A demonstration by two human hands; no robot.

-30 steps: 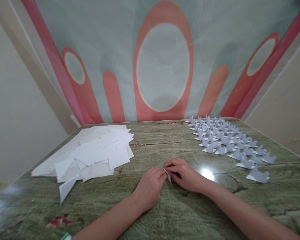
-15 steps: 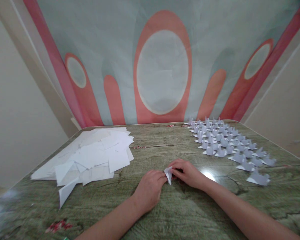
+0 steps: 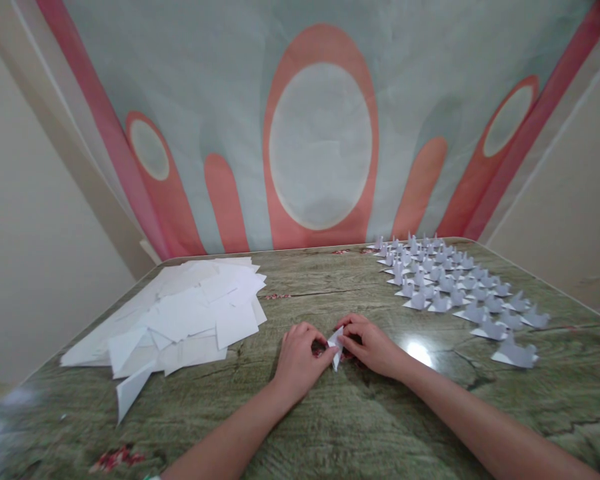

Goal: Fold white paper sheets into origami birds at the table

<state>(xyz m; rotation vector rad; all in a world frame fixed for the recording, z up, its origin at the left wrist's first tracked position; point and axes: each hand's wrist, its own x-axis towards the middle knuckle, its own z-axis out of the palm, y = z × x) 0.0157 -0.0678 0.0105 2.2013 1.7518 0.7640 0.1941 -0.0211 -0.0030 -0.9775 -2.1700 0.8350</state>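
Pinches a small folded white paper piece (image 3: 336, 348) between both hands, over the middle of the near part of the wood-grain table (image 3: 405, 433). Grips its left edge with the left hand (image 3: 300, 360), pressing the thumb against the near face and curling the forefinger round toward it. Nips its right edge with the right hand (image 3: 369, 347), bringing thumb and forefinger together on the paper. Cannot make out the placing of the fingers behind the paper, nor any contact or gap between paper piece and table. Has, on the left side of the table, a pile of loose white sheets (image 3: 190, 307), overlapping at many angles, with a creased sheet (image 3: 133, 395) jutting from it toward the table's near side. Has, on the right side of the table, many folded paper birds (image 3: 447, 285), standing close together in slanting rows from the far edge forward, with the nearest bird (image 3: 514, 352) set slightly apart. Faces, behind the table, a coral and grey-green wall covering (image 3: 323, 143).
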